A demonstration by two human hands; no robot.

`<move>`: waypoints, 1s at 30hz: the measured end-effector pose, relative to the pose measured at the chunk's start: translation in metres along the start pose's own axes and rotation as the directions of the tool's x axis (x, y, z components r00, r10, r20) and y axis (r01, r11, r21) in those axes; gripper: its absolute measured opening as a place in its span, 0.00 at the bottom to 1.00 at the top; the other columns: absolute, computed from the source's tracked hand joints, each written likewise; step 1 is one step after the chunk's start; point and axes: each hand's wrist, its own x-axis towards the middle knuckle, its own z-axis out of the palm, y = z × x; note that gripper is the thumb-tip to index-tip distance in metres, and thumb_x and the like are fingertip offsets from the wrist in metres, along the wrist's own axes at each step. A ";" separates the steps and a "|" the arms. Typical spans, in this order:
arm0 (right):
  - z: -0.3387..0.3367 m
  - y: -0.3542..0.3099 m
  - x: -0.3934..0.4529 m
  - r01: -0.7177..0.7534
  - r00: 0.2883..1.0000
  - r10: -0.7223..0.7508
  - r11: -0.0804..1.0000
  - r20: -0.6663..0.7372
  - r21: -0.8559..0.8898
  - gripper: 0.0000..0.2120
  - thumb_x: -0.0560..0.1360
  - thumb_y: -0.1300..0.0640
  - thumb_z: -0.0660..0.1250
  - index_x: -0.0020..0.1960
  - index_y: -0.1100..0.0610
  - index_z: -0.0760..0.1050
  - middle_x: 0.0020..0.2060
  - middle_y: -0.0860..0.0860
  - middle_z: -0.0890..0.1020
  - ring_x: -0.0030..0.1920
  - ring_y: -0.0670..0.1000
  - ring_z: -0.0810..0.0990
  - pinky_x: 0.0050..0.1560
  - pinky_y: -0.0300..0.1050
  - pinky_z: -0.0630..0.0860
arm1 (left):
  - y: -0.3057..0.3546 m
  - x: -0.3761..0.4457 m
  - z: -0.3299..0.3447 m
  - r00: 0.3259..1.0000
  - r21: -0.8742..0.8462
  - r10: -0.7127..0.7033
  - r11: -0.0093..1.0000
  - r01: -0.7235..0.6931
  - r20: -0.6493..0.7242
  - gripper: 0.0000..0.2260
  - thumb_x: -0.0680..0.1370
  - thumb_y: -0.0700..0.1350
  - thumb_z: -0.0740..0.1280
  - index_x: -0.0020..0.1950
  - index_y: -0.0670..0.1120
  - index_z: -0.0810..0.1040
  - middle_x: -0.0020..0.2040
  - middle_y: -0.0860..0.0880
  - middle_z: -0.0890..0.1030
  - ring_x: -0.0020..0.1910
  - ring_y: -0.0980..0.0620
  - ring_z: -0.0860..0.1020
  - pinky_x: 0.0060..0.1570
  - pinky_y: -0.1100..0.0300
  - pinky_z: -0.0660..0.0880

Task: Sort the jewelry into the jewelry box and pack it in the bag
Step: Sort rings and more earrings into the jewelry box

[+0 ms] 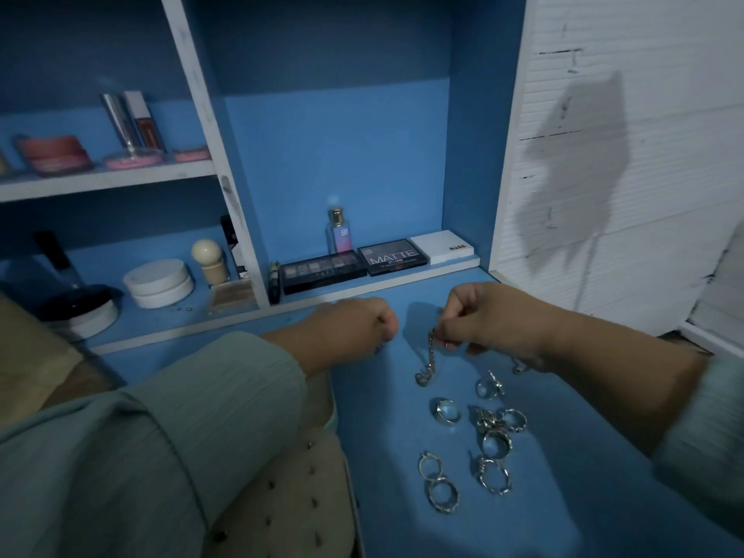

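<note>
Pinching silver chain point(430, 358) in right hand point(489, 322), its end on blue tabletop point(583, 457) | left hand point(354, 326) curled left of chain, contents unclear | rings point(475, 441) just below chain

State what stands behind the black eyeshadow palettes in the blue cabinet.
Behind the palettes stands one perfume bottle with a gold cap, against the blue back wall. The palettes hide the bottle's base, so anything low behind them cannot be seen.

Left hand point(354, 328) grip contents (if any) hidden.
</note>
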 end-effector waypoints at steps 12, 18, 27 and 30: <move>0.003 -0.021 0.000 0.003 0.999 0.004 0.981 -0.032 0.193 0.11 0.77 0.65 0.58 0.42 0.54 0.76 0.32 0.50 0.75 0.31 0.47 0.70 0.36 0.39 0.73 | 0.011 -0.012 -0.024 0.982 -0.555 -0.159 0.828 0.078 -0.099 0.08 0.82 0.47 0.56 0.45 0.51 0.71 0.41 0.54 0.78 0.38 0.60 0.77 0.37 0.66 0.68; 0.005 -0.026 -0.002 0.071 0.997 -0.074 0.995 -0.036 -0.075 0.07 0.75 0.62 0.66 0.49 0.51 0.78 0.37 0.46 0.75 0.30 0.40 0.70 0.27 0.26 0.65 | 0.014 -0.021 -0.033 0.979 -0.777 -0.182 0.629 0.041 -0.095 0.07 0.82 0.46 0.55 0.50 0.48 0.71 0.41 0.53 0.78 0.39 0.60 0.79 0.32 0.67 0.66; 0.038 -0.025 0.006 0.080 0.992 -0.081 0.997 -0.095 -0.014 0.03 0.71 0.61 0.71 0.45 0.58 0.81 0.33 0.46 0.78 0.32 0.40 0.72 0.31 0.22 0.67 | 0.021 -0.031 -0.043 0.975 -0.903 -0.201 0.429 0.001 -0.094 0.07 0.83 0.45 0.53 0.56 0.47 0.69 0.40 0.52 0.77 0.30 0.63 0.80 0.27 0.72 0.66; 0.039 -0.027 0.006 0.078 0.993 -0.078 0.997 -0.087 -0.005 0.03 0.72 0.61 0.71 0.44 0.60 0.82 0.32 0.46 0.79 0.32 0.40 0.73 0.30 0.23 0.67 | 0.018 -0.033 -0.044 0.962 -0.918 -0.242 0.396 -0.022 -0.127 0.08 0.83 0.45 0.52 0.56 0.45 0.68 0.42 0.50 0.77 0.29 0.63 0.80 0.26 0.72 0.66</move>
